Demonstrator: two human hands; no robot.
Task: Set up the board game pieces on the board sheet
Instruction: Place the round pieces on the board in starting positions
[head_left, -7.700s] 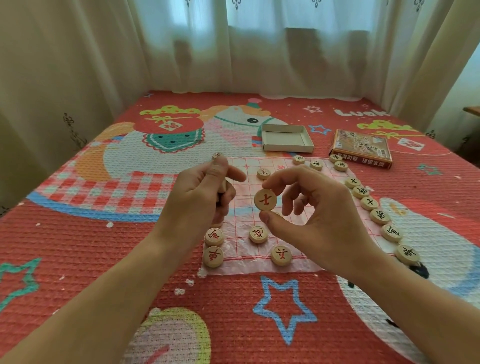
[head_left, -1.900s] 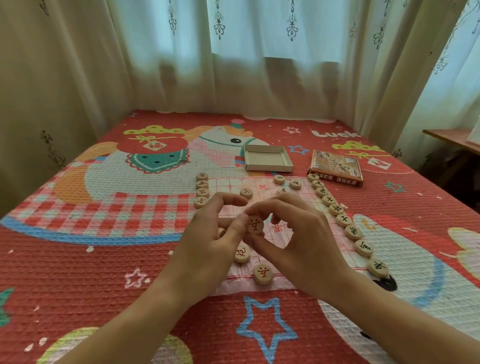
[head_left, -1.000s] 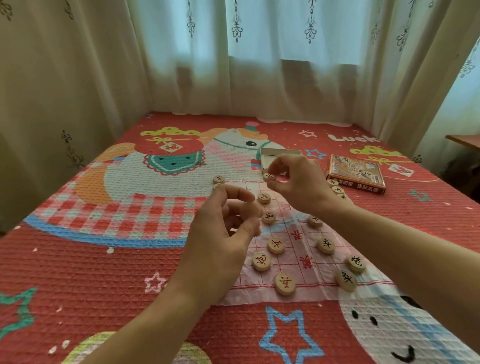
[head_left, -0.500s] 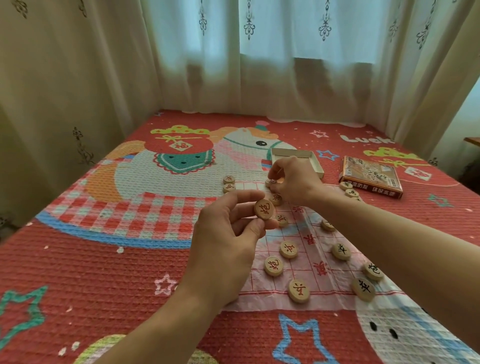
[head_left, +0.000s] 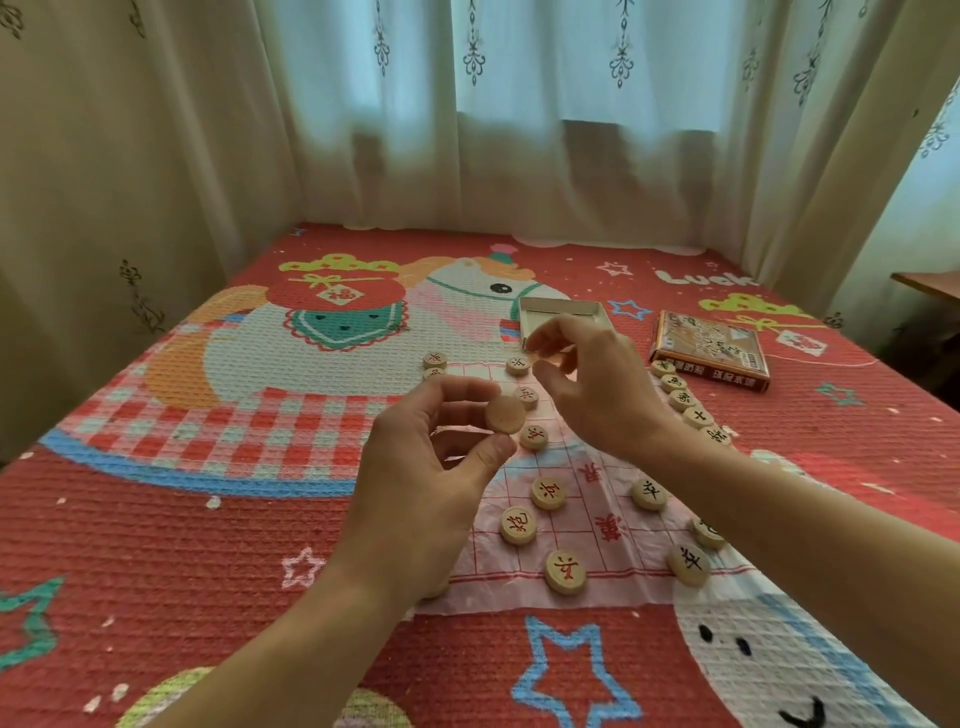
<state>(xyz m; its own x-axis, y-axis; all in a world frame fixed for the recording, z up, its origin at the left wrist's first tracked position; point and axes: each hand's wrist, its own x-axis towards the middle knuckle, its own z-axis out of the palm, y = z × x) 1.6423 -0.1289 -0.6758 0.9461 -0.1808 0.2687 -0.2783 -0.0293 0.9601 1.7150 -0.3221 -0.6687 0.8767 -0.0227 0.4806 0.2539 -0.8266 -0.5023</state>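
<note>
Curtains (head_left: 519, 130) hung across the back and both sides, w/ a red cartoon-print mat (head_left: 208, 519) covering the whole surface below them. From where I watched, the board sheet (head_left: 587, 514), thin pinkish plastic w/ a red grid, lay flat on the mat roughly centre-right. My left hand (head_left: 415, 493) was raised over the sheet's left edge, thumb and forefinger pinching a round wooden piece (head_left: 505, 414), blank face toward the camera, so I couldn't read its character. My right hand (head_left: 597, 384) hovered over the far part of the sheet, fingers curled, thumb and forefinger close together; whether it pinched anything I couldn't tell, too blurred.

On the near part of the sheet sat three red-marked pieces (head_left: 548, 492), upright faces showing, apart from each other. Two black-marked pieces (head_left: 649, 494) lay further right, near my right forearm, a third partly hidden behind it. A short column of red pieces (head_left: 534, 436) ran up the sheet's far-left side. A row of black pieces (head_left: 681, 400) lined the sheet's right edge, touching or nearly so. Two more pieces (head_left: 435, 359) sat just off the far-left corner. Beyond the sheet an open box tray (head_left: 561, 309) lay on the mat, and the printed box lid (head_left: 709, 351) rested well to its right.
</note>
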